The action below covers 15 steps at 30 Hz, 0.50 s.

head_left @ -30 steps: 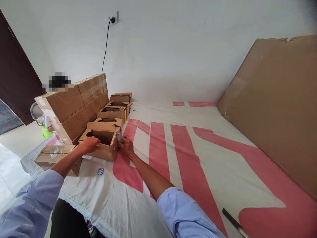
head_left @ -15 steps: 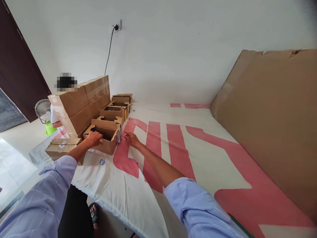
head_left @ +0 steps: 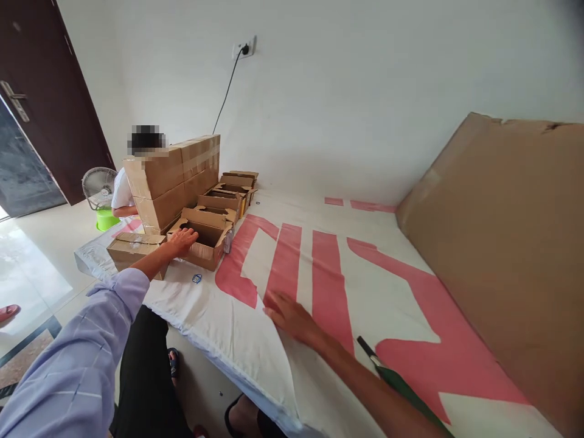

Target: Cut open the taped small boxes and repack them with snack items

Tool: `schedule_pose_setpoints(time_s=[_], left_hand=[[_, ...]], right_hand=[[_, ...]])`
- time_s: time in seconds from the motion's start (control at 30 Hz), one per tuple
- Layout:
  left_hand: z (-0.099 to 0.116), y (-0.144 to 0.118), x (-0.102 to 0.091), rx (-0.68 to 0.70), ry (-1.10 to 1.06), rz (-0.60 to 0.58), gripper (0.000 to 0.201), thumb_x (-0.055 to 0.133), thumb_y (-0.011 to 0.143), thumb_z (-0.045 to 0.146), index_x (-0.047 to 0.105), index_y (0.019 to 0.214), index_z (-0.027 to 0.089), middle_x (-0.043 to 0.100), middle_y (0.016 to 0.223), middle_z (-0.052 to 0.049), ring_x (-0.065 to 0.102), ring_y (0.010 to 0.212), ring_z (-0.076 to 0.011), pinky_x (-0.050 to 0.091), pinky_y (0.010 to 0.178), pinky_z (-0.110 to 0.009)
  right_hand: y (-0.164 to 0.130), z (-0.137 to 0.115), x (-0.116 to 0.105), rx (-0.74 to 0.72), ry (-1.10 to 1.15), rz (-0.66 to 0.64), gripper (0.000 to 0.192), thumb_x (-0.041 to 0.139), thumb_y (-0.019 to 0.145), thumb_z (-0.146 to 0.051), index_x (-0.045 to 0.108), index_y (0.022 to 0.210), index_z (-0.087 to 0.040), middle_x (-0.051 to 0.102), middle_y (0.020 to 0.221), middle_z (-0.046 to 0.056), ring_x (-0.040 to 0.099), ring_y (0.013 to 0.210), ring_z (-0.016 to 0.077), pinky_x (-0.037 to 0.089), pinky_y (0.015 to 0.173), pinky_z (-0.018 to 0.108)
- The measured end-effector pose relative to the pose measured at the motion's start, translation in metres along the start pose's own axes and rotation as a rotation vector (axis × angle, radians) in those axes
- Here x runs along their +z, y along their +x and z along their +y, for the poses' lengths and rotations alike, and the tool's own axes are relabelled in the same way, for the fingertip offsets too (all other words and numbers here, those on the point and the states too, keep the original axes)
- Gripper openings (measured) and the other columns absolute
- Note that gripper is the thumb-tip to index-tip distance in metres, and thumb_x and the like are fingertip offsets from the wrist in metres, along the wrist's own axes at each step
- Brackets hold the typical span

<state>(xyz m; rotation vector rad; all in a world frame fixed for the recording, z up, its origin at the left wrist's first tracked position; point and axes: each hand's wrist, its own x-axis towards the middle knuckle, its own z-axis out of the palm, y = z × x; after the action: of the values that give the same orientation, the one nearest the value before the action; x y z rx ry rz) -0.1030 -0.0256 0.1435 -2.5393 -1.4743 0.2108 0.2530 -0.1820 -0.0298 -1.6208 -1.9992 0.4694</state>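
My left hand [head_left: 184, 241] grips the near left edge of an open cardboard box [head_left: 207, 258], its fingers curled over the rim. The box's flaps stand up and its inside is dark. My right hand [head_left: 291, 315] is over the red-and-white cloth [head_left: 326, 261], fingers stretched out and holding nothing. Beside my right forearm lies a slim dark-green thing with a black end [head_left: 387, 374], partly hidden by the arm. Just left of the open box sits a closed, taped carton [head_left: 134, 252].
Several open boxes [head_left: 230, 198] run in a row toward the wall, beside a stack of taped cartons [head_left: 171, 176]. Behind the stack sits a person [head_left: 122, 190] near a fan [head_left: 99, 187]. A large cardboard sheet [head_left: 502, 243] leans at the right.
My right hand has drawn back from beside the open box toward me, over the cloth. My left hand stays on the box. The view has shifted, showing the dark-green thing.
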Motion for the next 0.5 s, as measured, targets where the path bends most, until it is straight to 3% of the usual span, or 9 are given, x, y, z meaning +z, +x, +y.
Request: schedule_pose_setpoints(time_s=[0.07, 0.2, 0.27, 0.33, 0.4, 0.5], left_hand=[[-0.014, -0.018, -0.009, -0.018, -0.023, 0.027, 0.061, 0.078, 0.074, 0.01, 0.061, 0.132, 0.019, 0.062, 0.14, -0.015, 0.059, 0.129, -0.0304, 0.047, 0.106, -0.038], [-0.068, -0.064, -0.029, -0.134, -0.059, 0.051, 0.062, 0.073, 0.079, 0.014, 0.058, 0.14, 0.014, 0.061, 0.141, -0.017, 0.06, 0.128, -0.0325, 0.049, 0.106, -0.04], [-0.097, -0.086, -0.031, -0.195, -0.092, -0.03, 0.072, 0.079, 0.073, 0.016, 0.059, 0.142, 0.014, 0.063, 0.142, -0.017, 0.063, 0.127, -0.0351, 0.05, 0.107, -0.042], [-0.122, -0.102, -0.026, -0.259, -0.125, -0.175, 0.092, 0.088, 0.066, 0.023, 0.053, 0.151, 0.02, 0.056, 0.154, -0.018, 0.057, 0.138, -0.0403, 0.047, 0.114, -0.05], [-0.138, -0.11, -0.018, -0.31, -0.127, -0.281, 0.111, 0.094, 0.062, 0.033, 0.043, 0.161, 0.028, 0.042, 0.169, -0.02, 0.042, 0.152, -0.0464, 0.037, 0.121, -0.063], [-0.15, -0.112, -0.003, -0.391, -0.119, -0.326, 0.133, 0.099, 0.056, 0.047, 0.03, 0.168, 0.033, 0.022, 0.177, -0.024, 0.023, 0.16, -0.0538, 0.026, 0.12, -0.078]], right_hand=[[-0.026, -0.001, 0.028, -0.05, -0.158, -0.107, 0.061, 0.053, 0.096, -0.045, 0.062, 0.15, -0.019, 0.055, 0.163, 0.016, 0.047, 0.154, 0.0362, 0.039, 0.125, 0.056], [-0.071, 0.012, 0.062, -0.094, -0.309, -0.06, 0.061, 0.038, 0.105, -0.045, 0.056, 0.158, -0.02, 0.046, 0.17, 0.012, 0.04, 0.159, 0.0311, 0.035, 0.128, 0.056], [-0.09, 0.021, 0.067, -0.114, -0.328, -0.041, 0.061, 0.036, 0.106, -0.045, 0.056, 0.158, -0.021, 0.047, 0.17, 0.011, 0.042, 0.158, 0.0312, 0.036, 0.127, 0.057], [-0.106, 0.026, 0.066, -0.121, -0.335, -0.048, 0.062, 0.037, 0.106, -0.046, 0.057, 0.158, -0.02, 0.047, 0.169, 0.011, 0.044, 0.157, 0.0326, 0.038, 0.125, 0.058], [-0.116, 0.026, 0.063, -0.118, -0.336, -0.05, 0.061, 0.039, 0.105, -0.047, 0.059, 0.157, -0.02, 0.048, 0.168, 0.012, 0.045, 0.156, 0.0336, 0.04, 0.124, 0.059], [-0.124, 0.022, 0.054, -0.127, -0.34, -0.041, 0.059, 0.041, 0.105, -0.048, 0.063, 0.153, -0.022, 0.05, 0.167, 0.011, 0.048, 0.154, 0.0335, 0.043, 0.122, 0.058]])
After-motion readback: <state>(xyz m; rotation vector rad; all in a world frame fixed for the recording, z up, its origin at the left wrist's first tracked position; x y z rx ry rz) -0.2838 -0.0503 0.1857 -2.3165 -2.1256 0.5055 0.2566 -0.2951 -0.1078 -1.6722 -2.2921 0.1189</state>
